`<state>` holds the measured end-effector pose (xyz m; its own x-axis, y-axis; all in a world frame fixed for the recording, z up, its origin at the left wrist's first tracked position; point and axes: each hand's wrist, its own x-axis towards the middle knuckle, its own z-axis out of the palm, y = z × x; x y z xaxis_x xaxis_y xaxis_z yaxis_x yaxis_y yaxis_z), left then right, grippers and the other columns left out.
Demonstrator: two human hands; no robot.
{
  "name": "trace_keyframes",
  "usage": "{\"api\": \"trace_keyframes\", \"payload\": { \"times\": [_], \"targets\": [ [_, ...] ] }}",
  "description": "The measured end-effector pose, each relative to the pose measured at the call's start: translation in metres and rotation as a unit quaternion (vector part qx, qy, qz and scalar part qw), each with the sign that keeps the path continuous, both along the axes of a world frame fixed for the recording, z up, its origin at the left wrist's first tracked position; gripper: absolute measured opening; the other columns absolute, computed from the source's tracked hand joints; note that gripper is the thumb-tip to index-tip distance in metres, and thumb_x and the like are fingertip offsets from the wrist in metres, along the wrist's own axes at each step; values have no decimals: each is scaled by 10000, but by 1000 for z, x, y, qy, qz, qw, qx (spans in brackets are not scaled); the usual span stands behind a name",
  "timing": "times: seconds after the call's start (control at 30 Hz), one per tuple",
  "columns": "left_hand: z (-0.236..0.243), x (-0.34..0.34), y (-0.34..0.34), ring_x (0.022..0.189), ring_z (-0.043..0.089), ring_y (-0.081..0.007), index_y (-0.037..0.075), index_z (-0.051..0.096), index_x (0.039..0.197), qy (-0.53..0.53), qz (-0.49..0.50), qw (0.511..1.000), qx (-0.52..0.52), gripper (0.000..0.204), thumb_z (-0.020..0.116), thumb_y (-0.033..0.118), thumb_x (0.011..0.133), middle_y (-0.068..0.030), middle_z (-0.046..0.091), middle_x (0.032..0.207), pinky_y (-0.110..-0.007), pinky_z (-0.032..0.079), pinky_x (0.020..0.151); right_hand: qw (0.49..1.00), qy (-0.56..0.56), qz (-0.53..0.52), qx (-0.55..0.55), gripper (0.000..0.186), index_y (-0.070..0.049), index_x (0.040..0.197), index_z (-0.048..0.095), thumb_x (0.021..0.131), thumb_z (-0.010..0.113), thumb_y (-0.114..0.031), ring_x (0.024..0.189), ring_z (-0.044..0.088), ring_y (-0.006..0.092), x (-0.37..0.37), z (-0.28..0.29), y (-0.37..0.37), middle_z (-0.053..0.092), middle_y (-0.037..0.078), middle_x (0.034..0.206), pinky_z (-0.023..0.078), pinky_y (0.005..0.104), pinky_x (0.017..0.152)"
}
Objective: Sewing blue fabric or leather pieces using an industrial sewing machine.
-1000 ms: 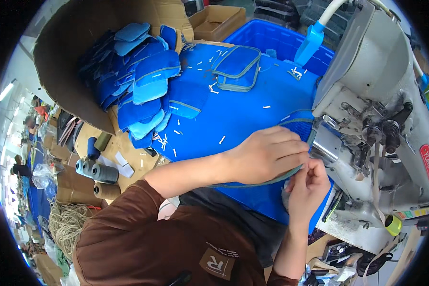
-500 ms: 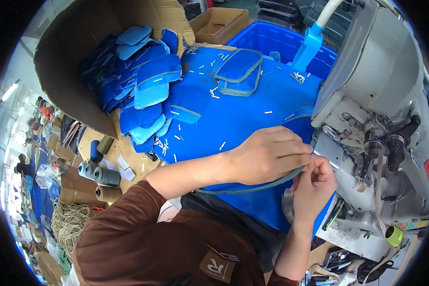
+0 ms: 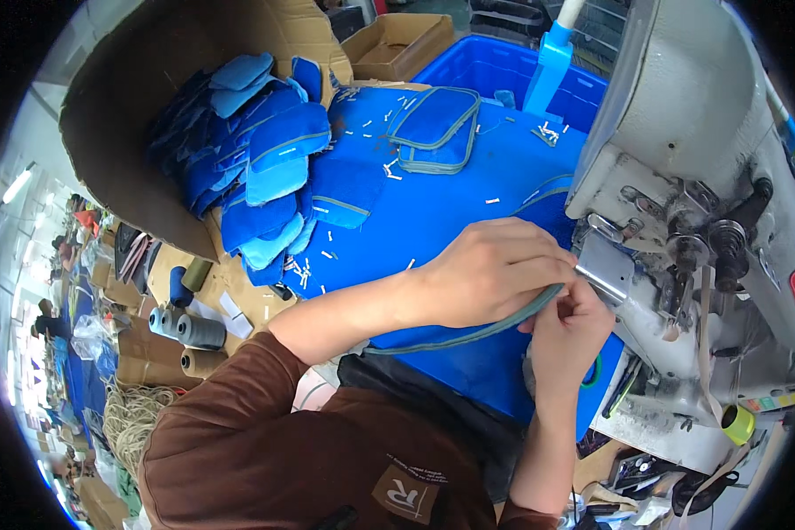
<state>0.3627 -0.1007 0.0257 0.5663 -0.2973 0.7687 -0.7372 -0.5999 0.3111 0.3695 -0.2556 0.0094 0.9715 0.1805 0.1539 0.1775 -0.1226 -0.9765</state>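
At the sewing machine (image 3: 698, 221), left hand (image 3: 495, 274) and right hand (image 3: 565, 331) pinched the grey piping strip (image 3: 468, 336) together; fingers sat near the feed, risking a nip.

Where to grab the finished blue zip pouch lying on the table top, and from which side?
Take the blue zip pouch by its near long edge, coming from the person's side. It lies flat and alone on the blue table, that edge unobstructed. The sewing machine crowds the right; the pile of blue pieces sits left.

Bright, even overhead lighting; soft shadows. Strong fisheye bending toward the rim; black vignette from twelve through twelve o'clock.
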Motion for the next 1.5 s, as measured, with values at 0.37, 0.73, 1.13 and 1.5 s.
{"api": "trace_keyframes", "payload": {
  "times": [0.37,0.73,1.13,1.5],
  "targets": [
    [-2,2,10,990,698,-283,32,708,971,17,-25,1000,-1,268,753,-19,712,-108,717,1082,-378,568,832,991,-116,5,-63,89,42,827,673,886,607,50,497,616,95,1,-23,9,646,59,597,471,244,467],
    [0,5,12,995,679,-300,25,699,1028,-86,-12,989,123,292,725,84,744,-114,693,1123,-397,555,867,990,-110,5,-85,107,28,723,588,807,646,58,503,649,209,4,-7,-3,617,126,577,479,315,488],
    [-5,5,9,1025,677,-310,26,683,1043,-34,-16,998,54,302,729,44,745,-119,690,1146,-404,555,866,998,-43,21,-36,125,19,839,657,953,616,-12,483,560,53,5,3,-13,622,22,601,403,203,435],
    [-5,4,12,1023,680,-307,28,685,1042,-25,-35,999,14,320,737,9,728,-113,698,1125,-396,559,849,1000,0,28,-3,173,8,828,668,974,622,-71,479,543,38,2,0,-10,602,-8,592,398,197,443]
  ]
}}
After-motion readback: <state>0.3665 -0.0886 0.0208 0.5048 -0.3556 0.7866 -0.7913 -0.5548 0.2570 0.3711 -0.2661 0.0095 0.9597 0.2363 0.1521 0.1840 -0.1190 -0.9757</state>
